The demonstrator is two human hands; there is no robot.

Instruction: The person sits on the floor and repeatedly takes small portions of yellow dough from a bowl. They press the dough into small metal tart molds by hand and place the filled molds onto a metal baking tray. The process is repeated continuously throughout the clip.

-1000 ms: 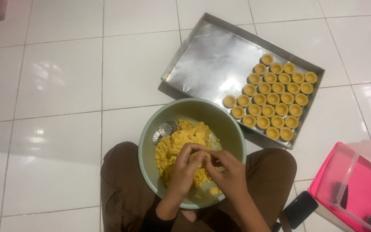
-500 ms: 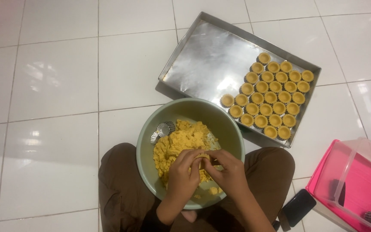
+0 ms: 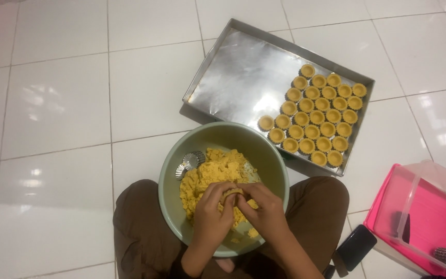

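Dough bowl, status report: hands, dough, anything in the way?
Left hand and right hand together pinch a dough piece over the green bowl. Empty fluted moulds beside the dough; nothing blocking.

Both hands meet low in the middle, fingertips touching. The left hand [image 3: 211, 214] curls inward, knuckles up, fingers bent. The right hand [image 3: 267, 209] mirrors it, fingers pinched toward the left. Both forearms angle in from below, wrists bent.

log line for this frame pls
left hand: pinching small dough piece | right hand: pinching same piece | over green bowl of yellow dough | tray: filled tart shells
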